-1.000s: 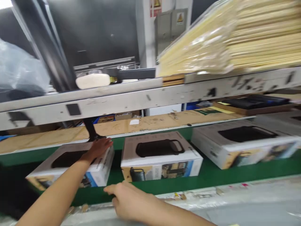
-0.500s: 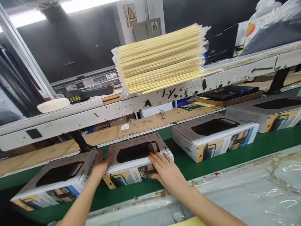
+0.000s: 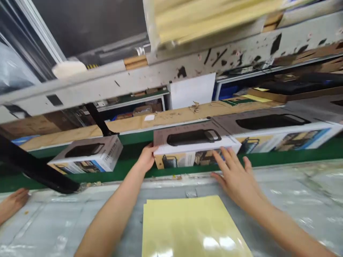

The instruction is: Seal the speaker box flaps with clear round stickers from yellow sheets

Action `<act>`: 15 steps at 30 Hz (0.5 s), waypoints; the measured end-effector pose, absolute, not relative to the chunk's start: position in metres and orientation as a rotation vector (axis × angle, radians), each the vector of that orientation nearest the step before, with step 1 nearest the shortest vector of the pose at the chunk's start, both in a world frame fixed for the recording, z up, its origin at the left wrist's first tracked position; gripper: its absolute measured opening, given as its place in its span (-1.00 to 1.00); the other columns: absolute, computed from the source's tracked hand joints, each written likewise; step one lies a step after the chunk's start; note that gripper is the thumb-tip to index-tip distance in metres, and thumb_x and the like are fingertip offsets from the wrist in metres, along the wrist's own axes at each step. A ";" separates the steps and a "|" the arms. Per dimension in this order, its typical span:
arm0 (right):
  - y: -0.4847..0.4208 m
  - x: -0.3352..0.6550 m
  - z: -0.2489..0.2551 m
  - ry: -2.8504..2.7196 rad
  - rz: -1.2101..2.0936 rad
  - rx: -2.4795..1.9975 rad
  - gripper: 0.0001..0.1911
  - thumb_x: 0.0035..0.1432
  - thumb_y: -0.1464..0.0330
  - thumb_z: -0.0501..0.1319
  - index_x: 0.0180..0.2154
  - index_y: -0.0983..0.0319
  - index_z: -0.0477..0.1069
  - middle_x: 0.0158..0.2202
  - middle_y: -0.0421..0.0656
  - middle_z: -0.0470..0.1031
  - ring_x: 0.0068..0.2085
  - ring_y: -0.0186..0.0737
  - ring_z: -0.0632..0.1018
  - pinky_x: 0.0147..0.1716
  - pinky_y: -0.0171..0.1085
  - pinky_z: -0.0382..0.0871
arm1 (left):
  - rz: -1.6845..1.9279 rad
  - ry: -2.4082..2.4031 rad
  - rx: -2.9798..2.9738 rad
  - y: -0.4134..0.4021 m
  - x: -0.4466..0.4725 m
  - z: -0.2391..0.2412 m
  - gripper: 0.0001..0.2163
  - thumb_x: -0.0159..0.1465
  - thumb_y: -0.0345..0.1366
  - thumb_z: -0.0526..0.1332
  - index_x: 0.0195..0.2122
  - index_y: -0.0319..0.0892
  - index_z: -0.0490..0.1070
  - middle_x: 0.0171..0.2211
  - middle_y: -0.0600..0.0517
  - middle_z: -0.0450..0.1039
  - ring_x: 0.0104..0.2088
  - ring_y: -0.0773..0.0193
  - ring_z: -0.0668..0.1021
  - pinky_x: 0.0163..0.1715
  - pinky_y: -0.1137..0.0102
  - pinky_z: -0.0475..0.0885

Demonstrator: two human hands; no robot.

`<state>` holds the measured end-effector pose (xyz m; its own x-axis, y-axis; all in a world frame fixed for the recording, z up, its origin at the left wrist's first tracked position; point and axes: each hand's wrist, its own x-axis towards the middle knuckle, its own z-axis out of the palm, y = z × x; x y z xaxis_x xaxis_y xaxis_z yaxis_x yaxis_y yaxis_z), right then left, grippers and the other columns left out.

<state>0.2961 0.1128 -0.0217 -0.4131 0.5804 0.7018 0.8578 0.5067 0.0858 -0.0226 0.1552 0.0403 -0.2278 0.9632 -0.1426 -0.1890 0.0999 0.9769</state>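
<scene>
A white printed product box (image 3: 175, 160) with a black device pictured on top lies on a green belt (image 3: 134, 175). My left hand (image 3: 147, 159) is at its left end, fingers bent against the corner and partly hidden. Over the front right corner, my right hand (image 3: 235, 176) is spread, its fingertips at the box's front face. The box's right end meets a second similar box (image 3: 284, 139). Apart to the left sits another such box (image 3: 88, 159). Glossy yellow sheets (image 3: 184, 225) lie between my forearms on the plastic-covered table.
Another person's hand (image 3: 16, 203) rests at the far left. A black post (image 3: 34, 164) stands before the belt there. Above the belt runs a white shelf beam (image 3: 150, 75) bearing a stack of yellow sheets (image 3: 214, 18). Behind is a cardboard-covered ledge (image 3: 171, 116).
The box between my hands has moved right along the belt, closing the gap to the second box. My right hand has shifted from its top to the front edge. The view has tilted down.
</scene>
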 end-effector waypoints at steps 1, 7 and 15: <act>0.092 0.292 -0.025 -2.168 -0.513 -1.166 -0.54 0.48 0.34 -0.05 0.30 0.36 0.24 0.31 0.28 0.30 0.31 0.35 0.33 0.13 0.30 0.26 | 1.387 1.258 0.825 0.150 -0.025 0.036 -0.72 0.19 -0.32 0.33 -0.06 -0.24 0.51 -0.06 -0.16 0.61 -0.06 0.12 0.64 0.00 0.31 0.52; -0.004 0.241 -0.028 -2.585 0.451 -0.921 -0.78 0.36 0.56 0.11 -0.12 0.18 0.46 -0.12 -0.07 0.51 -0.15 -0.08 0.56 -0.19 -0.18 0.48 | 1.318 1.382 1.063 0.065 -0.059 0.013 -0.67 0.18 -0.16 0.41 -0.06 -0.15 0.55 -0.05 -0.12 0.59 0.01 0.10 0.58 0.12 0.23 0.43; -0.004 0.174 -0.026 -2.774 0.620 -0.814 -0.75 0.19 0.70 0.26 -0.25 0.24 0.49 -0.20 -0.13 0.48 -0.20 -0.13 0.55 -0.21 -0.23 0.48 | 0.835 1.443 1.864 -0.026 -0.054 -0.033 -0.77 0.37 -0.30 0.15 -0.13 -0.09 0.61 -0.05 -0.08 0.58 0.02 0.13 0.56 0.11 0.26 0.45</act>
